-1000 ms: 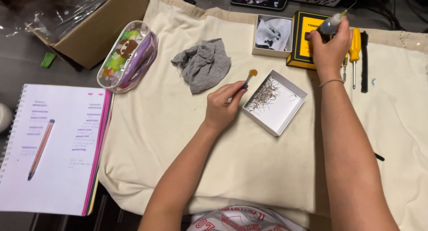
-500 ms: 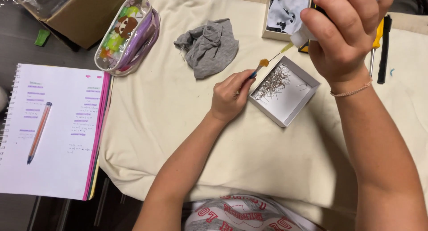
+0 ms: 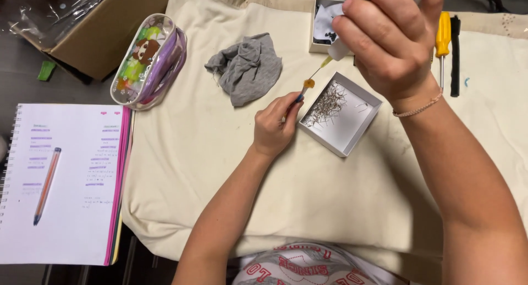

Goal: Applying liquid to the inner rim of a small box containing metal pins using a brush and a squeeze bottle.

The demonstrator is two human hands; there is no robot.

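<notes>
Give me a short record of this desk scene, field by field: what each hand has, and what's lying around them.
left hand: left hand holds a thin stick with an orange bead at its tip
right hand: right hand grips a small applicator with a yellow nozzle, its fine tip touching the bead
below the hands: open white box with a pile of metal pins
surface: cream cloth
on the cloth: crumpled grey rag, clear pencil case, yellow screwdriver
left side: spiral notebook with a pen on it

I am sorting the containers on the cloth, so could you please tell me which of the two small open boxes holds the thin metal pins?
The nearer white square cardboard box, right of the left hand; the farther box holds crumpled white material.
</notes>
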